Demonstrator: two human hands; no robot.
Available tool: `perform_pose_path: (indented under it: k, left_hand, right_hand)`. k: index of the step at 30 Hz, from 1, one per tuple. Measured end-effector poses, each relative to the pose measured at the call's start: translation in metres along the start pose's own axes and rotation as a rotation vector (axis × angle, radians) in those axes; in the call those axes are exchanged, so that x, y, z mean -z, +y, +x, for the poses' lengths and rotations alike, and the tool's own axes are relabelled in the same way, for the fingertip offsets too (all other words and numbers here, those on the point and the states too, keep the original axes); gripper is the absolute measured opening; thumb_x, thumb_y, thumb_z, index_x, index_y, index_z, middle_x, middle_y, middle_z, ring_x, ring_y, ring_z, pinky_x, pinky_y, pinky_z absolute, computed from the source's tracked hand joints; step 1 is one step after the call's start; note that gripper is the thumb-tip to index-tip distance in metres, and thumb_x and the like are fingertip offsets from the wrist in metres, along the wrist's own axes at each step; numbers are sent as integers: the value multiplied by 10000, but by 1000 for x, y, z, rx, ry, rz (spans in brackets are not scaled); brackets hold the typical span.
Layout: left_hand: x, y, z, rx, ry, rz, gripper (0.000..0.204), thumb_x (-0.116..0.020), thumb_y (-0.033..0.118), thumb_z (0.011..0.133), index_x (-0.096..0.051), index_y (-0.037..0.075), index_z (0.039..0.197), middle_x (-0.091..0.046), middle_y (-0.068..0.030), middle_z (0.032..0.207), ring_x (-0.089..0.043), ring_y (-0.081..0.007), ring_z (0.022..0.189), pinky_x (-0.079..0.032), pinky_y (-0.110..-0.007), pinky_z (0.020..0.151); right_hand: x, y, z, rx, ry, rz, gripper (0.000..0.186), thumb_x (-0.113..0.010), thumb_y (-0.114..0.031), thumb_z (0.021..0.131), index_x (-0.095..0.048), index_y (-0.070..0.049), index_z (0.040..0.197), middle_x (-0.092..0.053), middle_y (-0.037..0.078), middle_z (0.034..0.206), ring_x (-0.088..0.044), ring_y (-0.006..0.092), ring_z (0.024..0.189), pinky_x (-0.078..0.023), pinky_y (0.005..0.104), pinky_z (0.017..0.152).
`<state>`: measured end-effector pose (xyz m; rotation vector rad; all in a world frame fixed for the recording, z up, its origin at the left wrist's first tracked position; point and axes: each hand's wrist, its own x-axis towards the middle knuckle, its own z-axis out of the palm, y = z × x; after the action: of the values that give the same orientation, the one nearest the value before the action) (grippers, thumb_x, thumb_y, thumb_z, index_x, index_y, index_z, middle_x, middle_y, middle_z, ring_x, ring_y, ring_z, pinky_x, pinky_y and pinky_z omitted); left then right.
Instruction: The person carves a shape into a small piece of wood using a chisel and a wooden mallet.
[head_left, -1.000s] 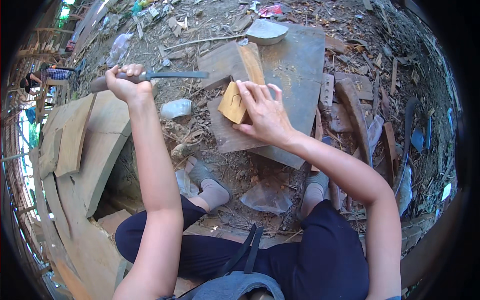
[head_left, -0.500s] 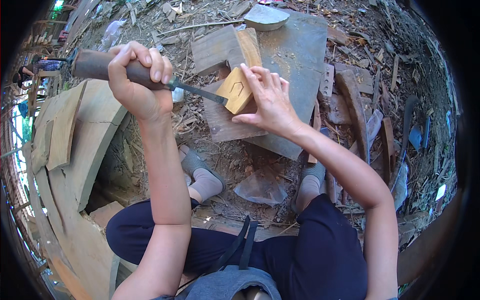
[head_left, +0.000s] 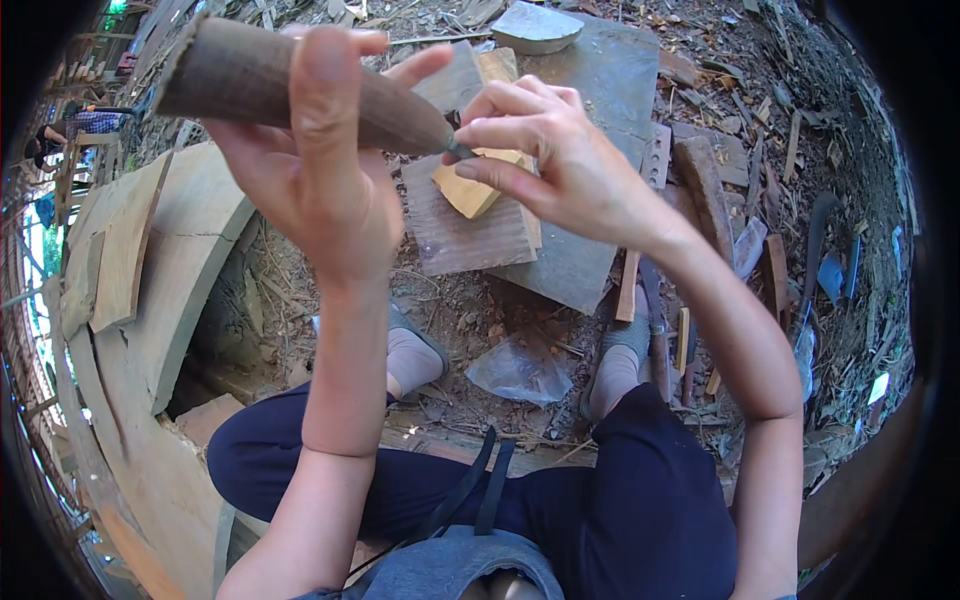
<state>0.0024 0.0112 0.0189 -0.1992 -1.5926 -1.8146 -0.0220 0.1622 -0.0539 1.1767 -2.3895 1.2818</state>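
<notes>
A chisel with a thick dark wooden handle point(head_left: 245, 80) slants across the upper left. My left hand point(head_left: 325, 170) holds the handle loosely, thumb across its near side and fingers stretched out behind it. At the narrow end, my right hand point(head_left: 540, 145) pinches the chisel by the neck between thumb and fingers; the blade is mostly hidden there. Below that pinch, a small yellow wood block point(head_left: 465, 192) lies on a flat board point(head_left: 460, 240), apart from both hands. The carved outline on the block's top is now covered by my right hand.
A grey slab point(head_left: 610, 90) extends behind the board, with a grey-white stone-like piece point(head_left: 537, 28) on it. Curved planks point(head_left: 190, 260) stand at the left. A plastic bag point(head_left: 520, 370) lies between my feet. Wood scraps and a curved blade point(head_left: 815, 250) lie at the right.
My right hand has left the yellow block and taken hold of the chisel's neck. The chisel has risen off the block, and my left hand's tight grip on the handle has loosened.
</notes>
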Motion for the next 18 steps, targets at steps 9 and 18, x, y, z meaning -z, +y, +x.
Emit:
perform_pose_path:
  k: [9,18]
  left_hand:
    - [27,9,30,203,-675,-225,275,-517,284,1012,-466,99,816,-482,-21,599,-459,-138,505,-409,-310,530]
    - [41,32,33,58,-199,23,292,-538,266,995,-475,127,747,-430,-6,541,-400,-119,492,-378,-316,563]
  right_hand:
    - [-10,6,12,58,-203,309,352,-594,-290,947,-623,-57,1209,-601,114,1049,-553,290,1123,-407,485,999]
    - [-83,-1,-43,-394,24,-164,1091,-840,-448,674,-251,-24,1489,-373,197,1321,-360,361,1244,-284,526,1068]
